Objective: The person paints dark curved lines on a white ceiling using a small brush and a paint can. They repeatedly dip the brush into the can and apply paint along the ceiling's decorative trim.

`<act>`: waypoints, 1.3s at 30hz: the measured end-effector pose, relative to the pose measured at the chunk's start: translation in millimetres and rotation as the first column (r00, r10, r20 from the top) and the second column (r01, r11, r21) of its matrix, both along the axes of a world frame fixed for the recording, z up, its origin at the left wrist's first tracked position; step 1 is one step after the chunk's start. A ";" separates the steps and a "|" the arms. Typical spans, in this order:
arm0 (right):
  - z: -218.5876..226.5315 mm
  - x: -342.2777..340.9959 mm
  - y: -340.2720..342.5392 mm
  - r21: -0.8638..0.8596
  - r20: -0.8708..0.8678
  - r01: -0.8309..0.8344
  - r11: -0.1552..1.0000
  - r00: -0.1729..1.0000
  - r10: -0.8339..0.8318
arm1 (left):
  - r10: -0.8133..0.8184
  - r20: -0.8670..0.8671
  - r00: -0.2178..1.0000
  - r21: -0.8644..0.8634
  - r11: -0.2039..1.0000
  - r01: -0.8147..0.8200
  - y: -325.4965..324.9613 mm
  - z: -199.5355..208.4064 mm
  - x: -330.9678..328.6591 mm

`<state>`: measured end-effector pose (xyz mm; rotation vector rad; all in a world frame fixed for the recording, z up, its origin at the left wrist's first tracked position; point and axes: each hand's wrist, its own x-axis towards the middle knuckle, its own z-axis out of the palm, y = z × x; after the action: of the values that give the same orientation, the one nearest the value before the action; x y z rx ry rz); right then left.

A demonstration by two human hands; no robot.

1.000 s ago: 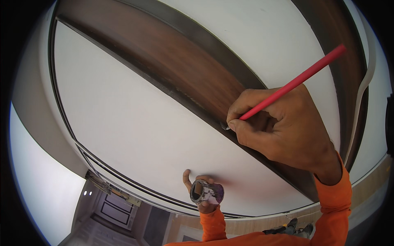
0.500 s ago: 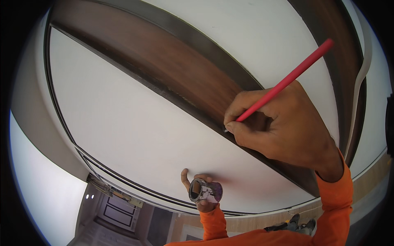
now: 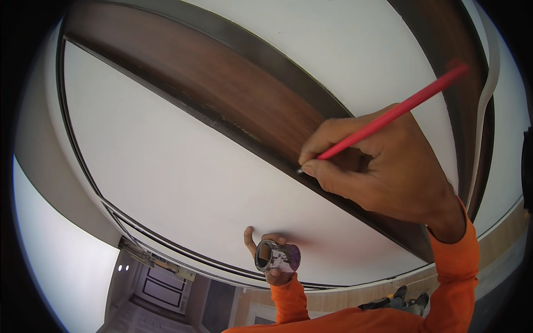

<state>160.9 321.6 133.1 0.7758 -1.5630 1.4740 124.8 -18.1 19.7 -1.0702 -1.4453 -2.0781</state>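
Observation:
My right hand (image 3: 388,172) pinches a slim brush (image 3: 397,110) with a red handle between thumb and fingers. Its short metal end (image 3: 300,171) meets the dark edge strip (image 3: 233,131) of a brown wooden band, beside the white panel; the bristles are too small to make out. Lower down, before the white panel, my left hand (image 3: 282,279) is wrapped round a small paint-stained container (image 3: 286,257). The container is tilted, its round mouth facing left, with brown showing inside. One finger of that hand sticks out past it.
The white panel (image 3: 166,150) fills the middle, with thin dark lines along its lower left border. Another brown band (image 3: 444,33) and a pale cable-like strip (image 3: 487,91) run down the right. Shod feet (image 3: 400,299) show on the floor below, and a panelled door (image 3: 161,287) at lower left.
My right hand has slid slightly up and left along the dark edge strip, and the brush handle leans further to the right. My left hand and the container are nearly unchanged.

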 end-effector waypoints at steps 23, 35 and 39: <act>-21.7 10.6 9.5 0.124 0.165 -0.025 0.992 0.986 0.004 | 0.033 -0.008 0.999 -0.012 0.999 -0.034 4.0 2.2 2.4; -24.8 17.1 18.5 0.175 0.226 -0.038 0.984 0.974 -0.002 | 0.056 -0.008 0.998 -0.009 0.998 -0.056 4.1 2.3 1.7; -24.4 21.1 15.3 -0.072 0.166 -0.136 0.988 0.975 0.146 | 0.030 0.002 1.000 -0.015 0.999 -0.030 1.7 4.0 1.2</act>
<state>182.0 336.9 108.7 0.7553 -1.6086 1.7225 126.1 -16.4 23.7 -1.0462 -1.4708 -2.0514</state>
